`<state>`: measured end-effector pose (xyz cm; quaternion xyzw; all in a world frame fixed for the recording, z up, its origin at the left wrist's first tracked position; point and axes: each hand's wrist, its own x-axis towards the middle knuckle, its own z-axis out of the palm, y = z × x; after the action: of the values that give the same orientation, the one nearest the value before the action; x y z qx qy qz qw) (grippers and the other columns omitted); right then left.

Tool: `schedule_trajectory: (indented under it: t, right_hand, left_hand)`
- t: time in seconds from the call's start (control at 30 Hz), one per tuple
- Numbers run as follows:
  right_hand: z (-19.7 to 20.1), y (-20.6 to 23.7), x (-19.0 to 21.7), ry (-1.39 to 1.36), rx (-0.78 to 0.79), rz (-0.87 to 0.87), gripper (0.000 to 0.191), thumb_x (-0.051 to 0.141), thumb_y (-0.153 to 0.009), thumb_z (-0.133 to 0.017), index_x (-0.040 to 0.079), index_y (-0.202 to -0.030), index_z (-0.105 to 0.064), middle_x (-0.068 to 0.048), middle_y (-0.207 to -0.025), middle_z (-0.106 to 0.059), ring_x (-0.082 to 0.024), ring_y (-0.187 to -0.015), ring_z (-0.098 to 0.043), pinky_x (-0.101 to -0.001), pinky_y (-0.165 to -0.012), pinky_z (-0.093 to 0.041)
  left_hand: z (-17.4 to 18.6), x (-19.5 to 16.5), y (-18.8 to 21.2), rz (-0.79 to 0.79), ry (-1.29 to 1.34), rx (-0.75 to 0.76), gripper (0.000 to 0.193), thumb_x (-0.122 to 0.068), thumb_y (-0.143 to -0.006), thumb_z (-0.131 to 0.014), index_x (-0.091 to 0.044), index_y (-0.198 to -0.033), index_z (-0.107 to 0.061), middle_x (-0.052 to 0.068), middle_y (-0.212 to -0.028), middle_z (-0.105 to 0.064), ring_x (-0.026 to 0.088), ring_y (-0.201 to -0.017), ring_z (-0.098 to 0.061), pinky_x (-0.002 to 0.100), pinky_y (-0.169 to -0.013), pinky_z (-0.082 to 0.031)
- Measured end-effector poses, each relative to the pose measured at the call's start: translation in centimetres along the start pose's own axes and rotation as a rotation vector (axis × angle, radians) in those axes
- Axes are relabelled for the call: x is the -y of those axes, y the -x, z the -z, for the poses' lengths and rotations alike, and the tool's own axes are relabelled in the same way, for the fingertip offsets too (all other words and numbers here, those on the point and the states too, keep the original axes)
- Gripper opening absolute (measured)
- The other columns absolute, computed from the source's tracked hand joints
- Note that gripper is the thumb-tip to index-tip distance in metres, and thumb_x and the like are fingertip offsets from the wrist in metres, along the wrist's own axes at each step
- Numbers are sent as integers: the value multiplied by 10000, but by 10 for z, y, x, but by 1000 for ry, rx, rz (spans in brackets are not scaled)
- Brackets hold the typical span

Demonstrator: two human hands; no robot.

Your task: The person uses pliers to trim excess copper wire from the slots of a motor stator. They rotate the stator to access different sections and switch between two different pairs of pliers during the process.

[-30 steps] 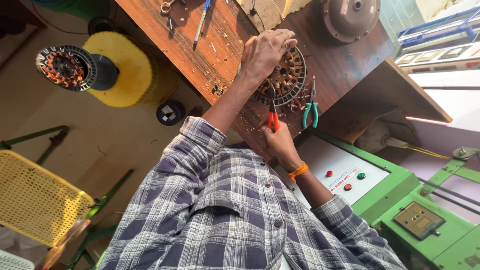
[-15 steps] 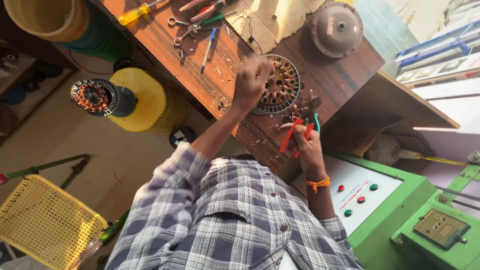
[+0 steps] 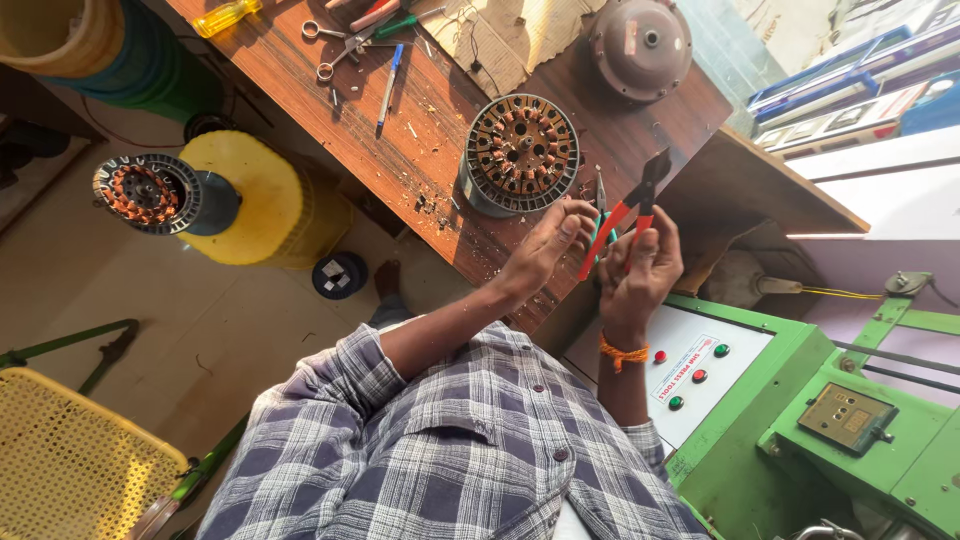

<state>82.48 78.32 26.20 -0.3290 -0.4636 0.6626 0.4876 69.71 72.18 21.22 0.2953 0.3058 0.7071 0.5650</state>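
Red-handled cutters (image 3: 628, 212), frame ctr-right, are clamped in right hand (image 3: 640, 268); left hand (image 3: 545, 245) fingers curled at handles. Judged rigid, light; grip by handles.

My pliers (image 3: 622, 218) had glossy red plastic grips and dark matt metal jaws. The stator (image 3: 521, 152) showed shiny copper wire in dull grey metal. The bench (image 3: 420, 120) was scuffed brown wood; my shirt (image 3: 440, 450) soft checked cloth.
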Motion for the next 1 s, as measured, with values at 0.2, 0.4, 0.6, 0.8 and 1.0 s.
schedule_trajectory:
  t: [0.2, 0.4, 0.6, 0.8, 1.0]
  right_hand:
    - [-4, 7, -19, 459, -42, 129, 298, 219, -1125, -598, -27, -1294, -604, 18, -803, -555, -42, -651, -478, -221, -547, -372]
    - [-2, 0, -46, 519, -74, 1, 338, 153, -1026, -609, -8, -1315, -680, 56, -774, -546, -37, -651, -448, -230, -541, -379]
    - [17, -5, -46, 738, 110, 15, 298, 177, -1034, -617, 7, -1251, -731, 89, -760, -543, 2, -663, -458, -211, -558, -384]
    - [11, 11, -51, 631, 79, -154, 284, 220, -1052, -589, 11, -1168, -744, 64, -609, -496, -10, -511, -416, -222, -442, -321]
    - [16, 15, -54, 358, 188, -509, 311, 201, -1064, -543, -5, -1261, -666, 20, -691, -569, -8, -470, -379, -205, -409, -276]
  left_hand:
    - [0, 31, 5, 223, 279, -18, 394, -402, -1176, -389, -77, -1356, -518, -19, -1080, -559, 59, -955, -535, 264, -846, -474]
    - [15, 48, -9, 9, -482, -256, 467, -454, -1085, -411, -33, -1121, -610, 44, -837, -642, 141, -769, -605, 348, -684, -501]
    - [76, 11, -8, 178, -752, -21, 417, -404, -1106, -449, -39, -1043, -640, 114, -817, -632, 196, -748, -584, 382, -680, -513]
    - [85, -31, -1, -259, -1191, -159, 196, -190, -1003, -535, -78, -1102, -662, 153, -1024, -695, 394, -944, -635, 473, -810, -495]
    - [109, -88, -55, -445, -1205, -202, 313, -305, -1138, -479, -72, -992, -630, 124, -1009, -679, 336, -989, -621, 469, -993, -438]
